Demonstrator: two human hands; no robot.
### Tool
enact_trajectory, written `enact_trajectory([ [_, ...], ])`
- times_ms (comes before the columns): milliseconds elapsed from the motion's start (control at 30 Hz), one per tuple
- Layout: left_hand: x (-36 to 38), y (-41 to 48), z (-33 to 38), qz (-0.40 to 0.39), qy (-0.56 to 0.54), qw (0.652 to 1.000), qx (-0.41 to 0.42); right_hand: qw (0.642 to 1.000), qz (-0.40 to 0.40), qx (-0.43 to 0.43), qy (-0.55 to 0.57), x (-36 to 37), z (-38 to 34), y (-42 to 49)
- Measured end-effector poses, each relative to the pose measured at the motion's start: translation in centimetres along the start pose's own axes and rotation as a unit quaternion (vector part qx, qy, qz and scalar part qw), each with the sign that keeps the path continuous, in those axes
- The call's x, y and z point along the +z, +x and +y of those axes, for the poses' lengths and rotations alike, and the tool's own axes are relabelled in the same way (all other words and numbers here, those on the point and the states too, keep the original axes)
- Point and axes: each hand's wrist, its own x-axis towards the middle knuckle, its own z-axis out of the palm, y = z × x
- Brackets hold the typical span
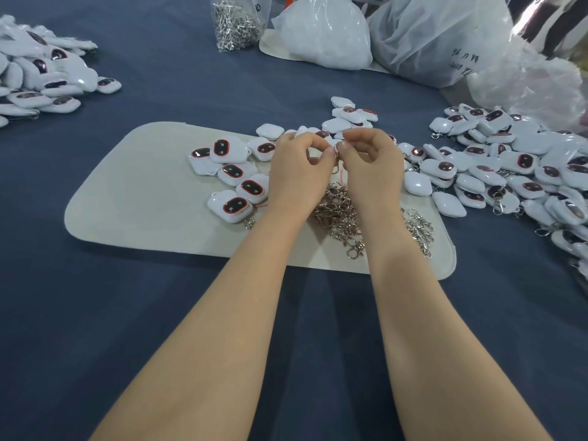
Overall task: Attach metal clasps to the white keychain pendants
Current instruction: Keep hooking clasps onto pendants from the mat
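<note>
The pendant (313,153) sits at frame centre, above the far part of the mat (133,198), mostly hidden inside the left hand (300,173). That hand's grip is curled round it, thumb and forefinger closing over its white edge. The right hand (370,168) meets it fingertip to fingertip, its grip pinching a small clasp (336,157) against the pendant's side. How the two parts join cannot be told. A pink cord (342,177) hangs just below the pinch.

Under both wrists lies a tangle of loose clasps (342,214), which reaches almost to the mat's near edge. Left of the hands a few face-up pendants (237,176) cluster on the mat; beyond them the mat's left half is plain surface out to its rounded corners. On the right a big heap (509,173) spills over the mat's right edge onto the tabletop (143,329) and runs to the frame's right edge.

Another heap (44,74) fills the upper left, well apart from the mat. Along the top edge stand a bag of clasps (235,25) and bulky plastic bags (429,39). The blue tabletop lies open on either side of the forearms — widest at lower left.
</note>
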Motion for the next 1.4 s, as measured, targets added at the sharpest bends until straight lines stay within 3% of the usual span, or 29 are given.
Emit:
enact_trajectory([
  [533, -0.06, 0.51, -0.21, 0.012, -0.022, 0.999, -0.026, 0.999, -0.031, -0.005, 0.014, 0.23, -0.34, -0.28],
  [1033, 0.04, 0.32, -0.48, 0.028, 0.036, 0.999, 0.021, 0.995, -0.040, -0.071, -0.053, 0.50, -0.48, -0.64],
  [1400, -0.03, 0.12, -0.53, 0.030, 0.041, 0.998, 0.042, 0.996, -0.037, -0.063, -0.055, 0.51, -0.51, -0.72],
])
